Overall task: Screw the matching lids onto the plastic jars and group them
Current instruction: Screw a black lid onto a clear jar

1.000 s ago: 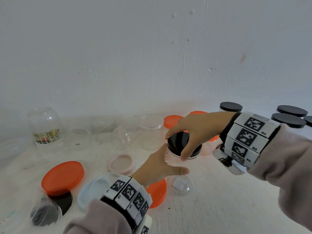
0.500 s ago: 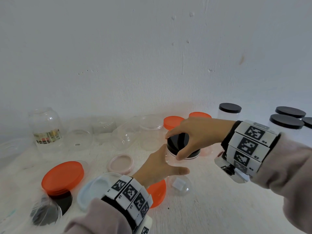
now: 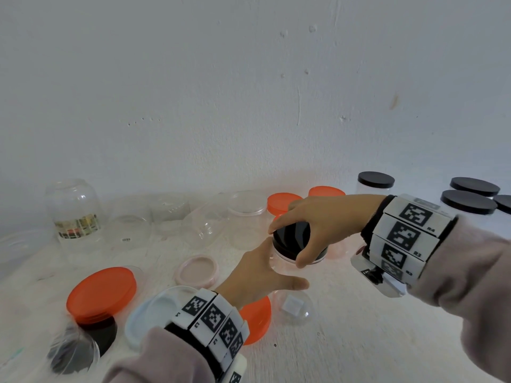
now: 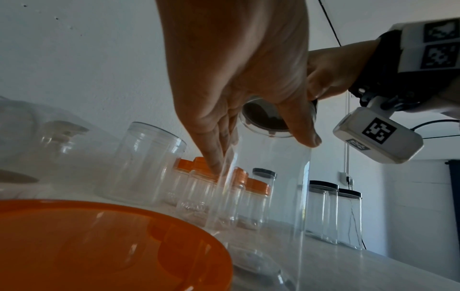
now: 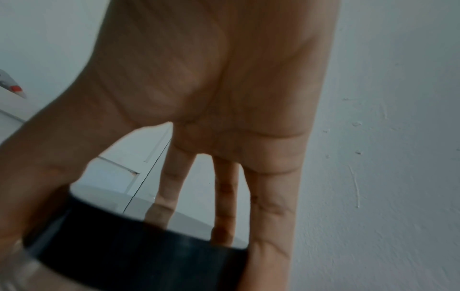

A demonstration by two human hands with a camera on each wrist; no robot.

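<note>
**jarhead_22:** Right hand (image 3: pixel 318 225) sits on top of the black lid (image 3: pixel 293 239), thumb and fingers curled round its rim. Left hand (image 3: pixel 257 275) is wrapped round the clear jar (image 4: pixel 268 187) just under that lid, thumb on the near side and fingers on the far side. The jar stands upright on the white table (image 3: pixel 359 327), about mid-table, in front of the orange-lidded ones.

**lidcounter:** Counts?

**jarhead_22:** Finished black-lidded jars (image 3: pixel 467 201) far right: four in the head view, the last one cut off by the frame edge. Orange-lidded jars (image 4: pixel 256 198): head cam shows only two tops, but the left wrist cam looks like four, though they overlap through clear plastic, so I'm not sure of that count. Loose stuff at the left: a big orange lid (image 3: pixel 102 294) overlapping a black lid (image 3: pixel 102 335), a white lid (image 3: pixel 154 313), a pink lid (image 3: pixel 197 270), plus another orange lid (image 3: pixel 257 319) half under the left wrist.

**lidcounter:** Any writing?

**jarhead_22:** One rounded open jar (image 3: pixel 74 211) at the back left has a colourful label band, too blurry to read. Another clear jar (image 3: pixel 130 228) beside it has a tiny sticker, unreadable too. The wrist bands carry square black-and-white marker codes with small tags; R4 and R3 can be read on the right one.
</note>
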